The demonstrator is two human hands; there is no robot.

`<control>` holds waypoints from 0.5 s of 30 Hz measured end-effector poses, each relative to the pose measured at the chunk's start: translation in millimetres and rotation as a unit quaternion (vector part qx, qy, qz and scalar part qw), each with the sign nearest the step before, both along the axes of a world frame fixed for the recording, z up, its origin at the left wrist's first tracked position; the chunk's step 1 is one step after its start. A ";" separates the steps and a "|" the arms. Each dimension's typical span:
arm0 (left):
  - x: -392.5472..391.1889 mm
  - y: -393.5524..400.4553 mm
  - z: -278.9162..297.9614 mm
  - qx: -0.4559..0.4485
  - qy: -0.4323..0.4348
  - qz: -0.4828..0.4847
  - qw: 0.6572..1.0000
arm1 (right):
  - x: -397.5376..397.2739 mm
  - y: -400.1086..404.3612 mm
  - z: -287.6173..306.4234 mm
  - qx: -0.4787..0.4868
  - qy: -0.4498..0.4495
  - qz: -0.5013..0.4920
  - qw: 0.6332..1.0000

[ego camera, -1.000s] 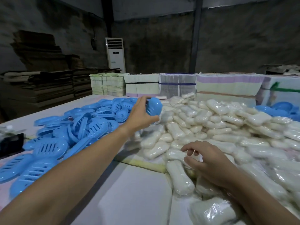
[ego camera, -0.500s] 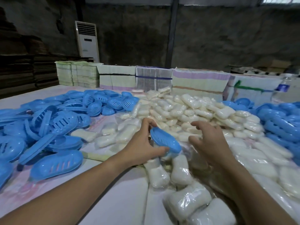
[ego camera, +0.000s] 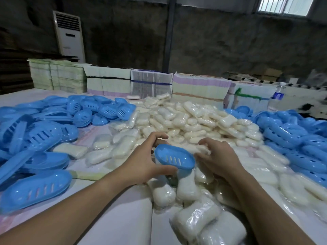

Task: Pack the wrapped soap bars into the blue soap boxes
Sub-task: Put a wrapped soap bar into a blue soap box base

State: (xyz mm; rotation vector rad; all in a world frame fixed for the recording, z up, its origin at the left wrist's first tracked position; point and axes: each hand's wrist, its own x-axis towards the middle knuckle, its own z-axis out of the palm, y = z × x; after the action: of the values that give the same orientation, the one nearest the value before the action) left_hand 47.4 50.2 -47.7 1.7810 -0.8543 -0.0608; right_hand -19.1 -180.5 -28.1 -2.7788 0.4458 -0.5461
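My left hand (ego camera: 145, 161) grips an oval blue soap box half (ego camera: 174, 159) with slots in its floor, open side up and tilted, above the near edge of the soap heap. To its right, my right hand (ego camera: 219, 160) has its fingers curled around a wrapped white soap bar (ego camera: 203, 150) at the box's right end. A large heap of wrapped soap bars (ego camera: 194, 124) fills the middle of the table. Loose blue soap box halves lie in a pile on the left (ego camera: 35, 138) and another pile on the right (ego camera: 297, 138).
Bundled stacks of flat printed cartons (ego camera: 152, 84) line the table's far edge. A water bottle (ego camera: 276, 98) stands at the far right. A white floor air conditioner (ego camera: 69, 34) stands by the back wall. Bare white tabletop (ego camera: 109, 218) lies between my forearms.
My left hand brought the blue box half from the left pile down to the near soap heap. My right hand rose from the heap to the box's right end with a bar.
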 end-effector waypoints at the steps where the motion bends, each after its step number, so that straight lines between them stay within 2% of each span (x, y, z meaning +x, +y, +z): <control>1: -0.6 -0.6 -0.8 0.019 -0.009 -0.005 1.000 | -1.7 -1.4 2.3 0.011 -0.008 0.005 1.000; 7: -0.7 -1.4 -2.0 0.054 -0.023 -0.001 0.998 | -7.6 -8.1 7.3 0.124 -0.010 -0.007 0.992; 15: -1.3 -1.7 -3.6 0.076 -0.034 0.007 0.997 | -13.0 -11.1 11.4 0.134 -0.012 -0.004 0.991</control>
State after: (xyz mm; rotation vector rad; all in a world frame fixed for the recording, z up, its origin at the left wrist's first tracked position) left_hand 46.1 48.5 -51.3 1.9395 -0.9055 -0.0577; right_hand -32.1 -191.7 -16.7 -2.5114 0.4869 -0.4825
